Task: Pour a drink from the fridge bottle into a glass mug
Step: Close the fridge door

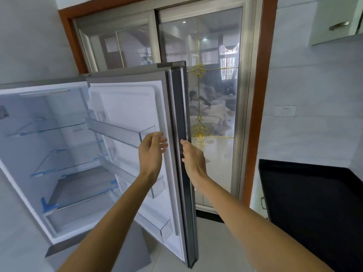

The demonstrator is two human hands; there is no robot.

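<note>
Fridge open, both hands up at the door's edge, no bottle or mug in sight.

The fridge [64, 118] gapes to the left of the fingers, its door [129, 103] swung wide just in front of them, and a dark table [314, 203] lies well off to their right. The left hand [151, 154] hovers before the door's inner face, fingers [162, 143] loosely spread and holding nothing. The right hand [194, 160] sits at the door's dark outer edge with its thumb touching it, but whether it grips I cannot tell. The shelves [59, 126] and door bins [117, 132] beyond the fingers show no bottle. Best to steady the door with the right hand, look lower or deeper, then reach in with the free left.
</note>
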